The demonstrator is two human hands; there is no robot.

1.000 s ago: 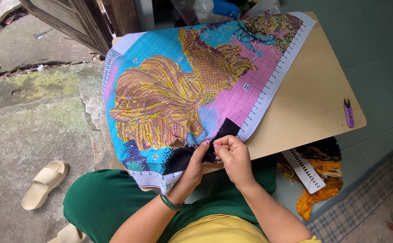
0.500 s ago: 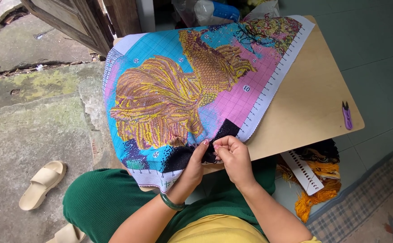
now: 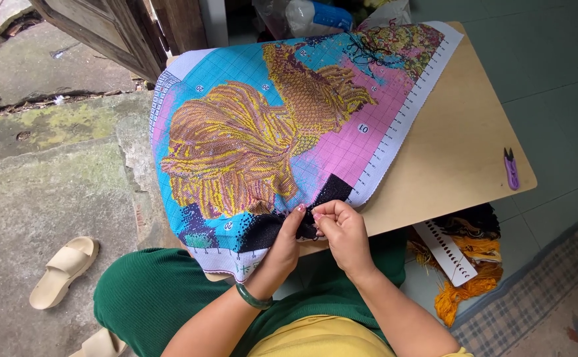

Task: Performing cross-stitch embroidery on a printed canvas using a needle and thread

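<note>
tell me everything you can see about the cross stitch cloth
The cross stitch cloth is a gridded fabric with a yellow-brown fish motif on blue and pink ground, white ruler-marked edges and a black patch near its lower edge. It drapes over the wooden board. The left hand and right hand pinch the black patch.

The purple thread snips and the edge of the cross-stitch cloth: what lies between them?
Only bare wooden tabletop lies between the purple thread snips and the cross-stitch cloth, as the head view shows.
</note>
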